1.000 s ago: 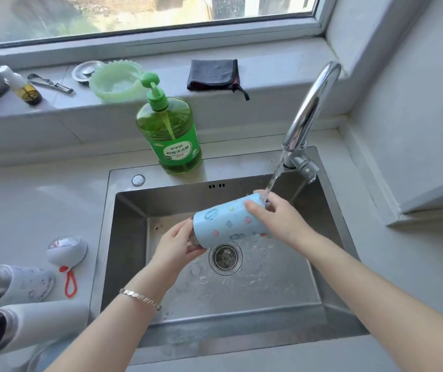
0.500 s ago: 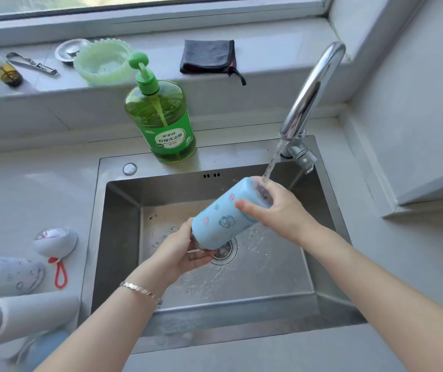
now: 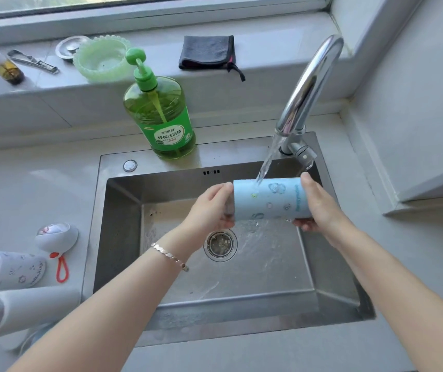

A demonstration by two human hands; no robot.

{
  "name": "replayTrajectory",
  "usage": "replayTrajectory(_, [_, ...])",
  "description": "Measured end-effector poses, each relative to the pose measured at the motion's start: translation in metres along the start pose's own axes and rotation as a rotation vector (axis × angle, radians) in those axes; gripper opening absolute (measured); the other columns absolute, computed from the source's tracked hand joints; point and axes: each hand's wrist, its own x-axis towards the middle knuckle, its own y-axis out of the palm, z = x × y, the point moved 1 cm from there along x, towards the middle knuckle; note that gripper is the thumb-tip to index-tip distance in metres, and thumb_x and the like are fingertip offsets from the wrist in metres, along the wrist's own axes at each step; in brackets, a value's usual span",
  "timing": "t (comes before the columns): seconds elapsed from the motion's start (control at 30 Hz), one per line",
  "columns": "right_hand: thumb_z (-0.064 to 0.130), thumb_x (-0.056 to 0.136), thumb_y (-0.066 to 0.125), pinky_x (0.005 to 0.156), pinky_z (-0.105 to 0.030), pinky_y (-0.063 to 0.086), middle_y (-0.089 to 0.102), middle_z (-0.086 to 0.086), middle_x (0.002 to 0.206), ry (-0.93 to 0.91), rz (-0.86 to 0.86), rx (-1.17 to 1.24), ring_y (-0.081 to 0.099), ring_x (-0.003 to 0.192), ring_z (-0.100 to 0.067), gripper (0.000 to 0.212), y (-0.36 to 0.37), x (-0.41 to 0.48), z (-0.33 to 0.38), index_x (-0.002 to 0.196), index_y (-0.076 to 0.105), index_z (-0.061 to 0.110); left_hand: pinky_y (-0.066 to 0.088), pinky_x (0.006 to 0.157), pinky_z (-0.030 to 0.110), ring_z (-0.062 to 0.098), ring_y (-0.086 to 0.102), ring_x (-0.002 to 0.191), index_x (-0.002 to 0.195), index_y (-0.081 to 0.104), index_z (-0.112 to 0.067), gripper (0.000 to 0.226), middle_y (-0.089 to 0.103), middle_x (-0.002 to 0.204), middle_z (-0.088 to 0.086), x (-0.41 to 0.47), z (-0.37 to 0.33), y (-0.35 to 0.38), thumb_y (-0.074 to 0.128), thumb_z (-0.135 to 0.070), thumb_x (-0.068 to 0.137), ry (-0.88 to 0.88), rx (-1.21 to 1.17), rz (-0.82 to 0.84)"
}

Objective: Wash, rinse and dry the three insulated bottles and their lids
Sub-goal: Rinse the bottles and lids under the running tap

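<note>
I hold a light blue insulated bottle (image 3: 270,199) with small cartoon prints level over the steel sink (image 3: 123,232). My left hand (image 3: 209,208) grips its mouth end and my right hand (image 3: 319,208) grips its base. Water from the chrome tap (image 3: 309,84) falls on the bottle's top side. On the counter at the left lie two white bottles on their sides, mouths open: a printed one (image 3: 10,269) and a plain one (image 3: 24,310). A white lid with a red loop (image 3: 56,237) rests beside them. A blue object shows under the plain bottle at the bottom left.
A green dish soap pump bottle (image 3: 161,119) stands on the sink's back rim. The window ledge holds a folded black cloth (image 3: 206,52), a pale green dish (image 3: 102,59), a metal disc, a metal tool and a small oil bottle (image 3: 2,63). The drain (image 3: 220,244) is wet.
The blue bottle has swung from tilted, mouth down-left, to level and moved right under the stream. My left hand now covers the mouth end.
</note>
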Motion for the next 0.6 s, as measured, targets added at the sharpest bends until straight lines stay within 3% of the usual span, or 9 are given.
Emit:
replayTrajectory(0.1, [0.053,0.096,0.024,0.041,-0.02,0.044,0.058,-0.008,0.077,0.121,-0.004,0.132,0.055,0.056,-0.019,0.045,-0.011,-0.006,-0.012,0.102,0.055,0.021,0.054,0.057,0.024,0.009,0.061,0.058,0.126,0.054,-0.022,0.035,0.061,0.106,0.005,0.003,-0.003,0.011,0.05,-0.034,0.094,0.04,0.069,0.069])
replayTrajectory(0.23, [0.056,0.095,0.024,0.036,-0.019,0.04,0.059,-0.009,0.068,0.229,-0.01,0.206,0.051,0.041,-0.018,0.05,-0.016,-0.011,-0.023,0.097,0.058,0.019,0.053,0.061,0.023,0.011,0.056,0.06,0.121,0.056,-0.023,0.03,0.06,0.086,0.001,0.003,-0.004,0.018,0.055,-0.031,0.092,0.093,0.126,0.128])
replayTrajectory(0.33, [0.056,0.094,0.029,0.039,-0.019,0.04,0.059,-0.007,0.076,0.163,0.039,0.158,0.055,0.045,-0.016,0.042,-0.005,-0.011,-0.016,0.095,0.057,0.024,0.05,0.056,0.025,0.013,0.051,0.054,0.106,0.058,-0.021,0.023,0.056,0.073,0.0,0.001,-0.002,0.01,0.052,-0.038,0.092,0.095,0.138,-0.014])
replayTrajectory(0.43, [0.056,0.091,0.035,0.051,-0.023,0.044,0.06,-0.007,0.093,0.063,0.095,0.085,0.062,0.066,-0.017,0.048,0.019,-0.005,0.001,0.112,0.054,0.017,0.045,0.05,0.024,0.014,0.049,0.048,0.099,0.059,-0.014,0.039,0.055,0.069,0.002,0.003,0.005,-0.013,0.043,-0.049,0.093,0.0,0.101,-0.152])
replayTrajectory(0.6, [0.066,0.083,0.044,0.05,-0.024,0.043,0.063,-0.003,0.09,-0.179,0.163,-0.14,0.06,0.058,-0.011,0.055,0.055,0.004,0.032,0.104,0.054,0.016,0.039,0.037,0.015,0.008,0.04,0.032,0.083,0.059,-0.008,0.056,0.051,0.049,0.003,-0.006,0.018,-0.048,0.034,-0.056,0.092,-0.243,-0.108,-0.24])
